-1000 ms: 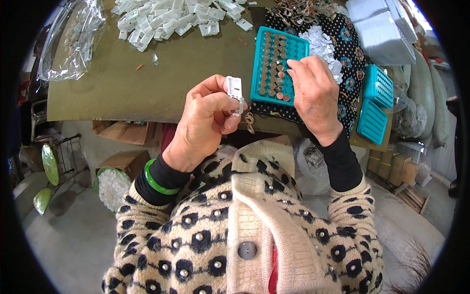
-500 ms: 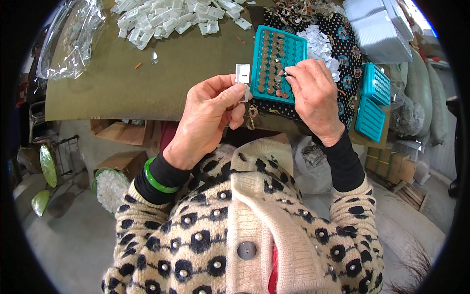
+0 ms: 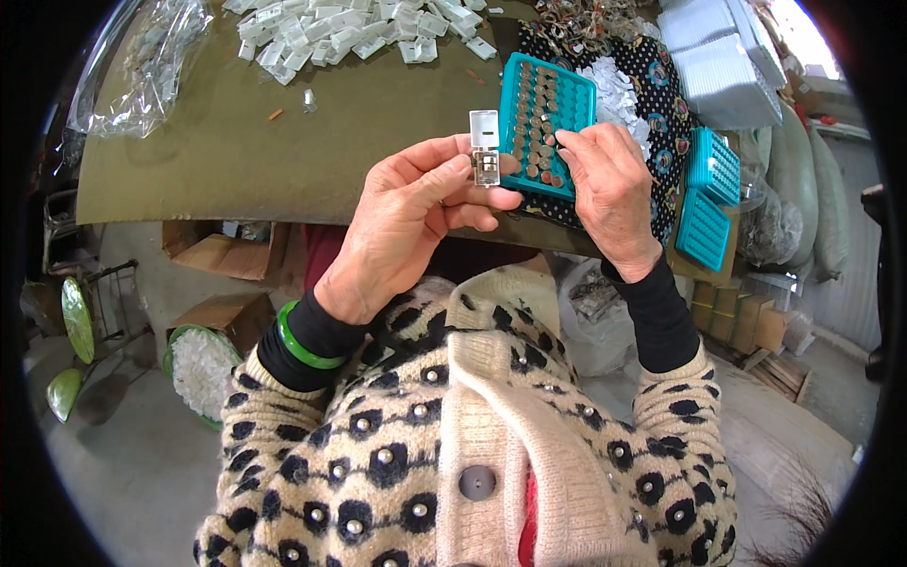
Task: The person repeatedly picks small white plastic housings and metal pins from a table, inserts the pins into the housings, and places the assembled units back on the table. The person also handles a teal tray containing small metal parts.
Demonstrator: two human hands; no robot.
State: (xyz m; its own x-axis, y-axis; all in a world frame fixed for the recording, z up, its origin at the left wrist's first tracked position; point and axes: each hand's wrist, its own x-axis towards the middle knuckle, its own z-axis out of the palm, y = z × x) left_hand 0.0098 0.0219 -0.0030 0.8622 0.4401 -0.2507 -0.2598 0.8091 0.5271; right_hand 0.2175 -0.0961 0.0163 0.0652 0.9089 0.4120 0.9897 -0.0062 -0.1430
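My left hand (image 3: 402,203) holds a small white hinged plastic box (image 3: 484,137) between thumb and fingers. The box's lid stands open, and small metal parts show in its clear lower half. To the right, my right hand (image 3: 612,194) is closed in a pinch over the edge of a teal tray (image 3: 578,87). What its fingertips hold, if anything, is too small to name. Rows of small round metal discs (image 3: 537,113) fill the tray's left and middle cells. A few near its lower end look copper-coloured, and the upper right cells hold no discs.
Many white plastic boxes (image 3: 350,33) are heaped at the table's far side. White pieces (image 3: 614,90) lie on a black patterned cloth (image 3: 661,104) beyond my right hand. More teal trays (image 3: 704,227) and white stacked trays (image 3: 723,80) stand at right. A clear bag (image 3: 146,71) lies far left.
My left hand has shifted the box slightly right and turned it, so its lower half now shows beyond my thumb. My right fingertips have moved up a little over the tray.
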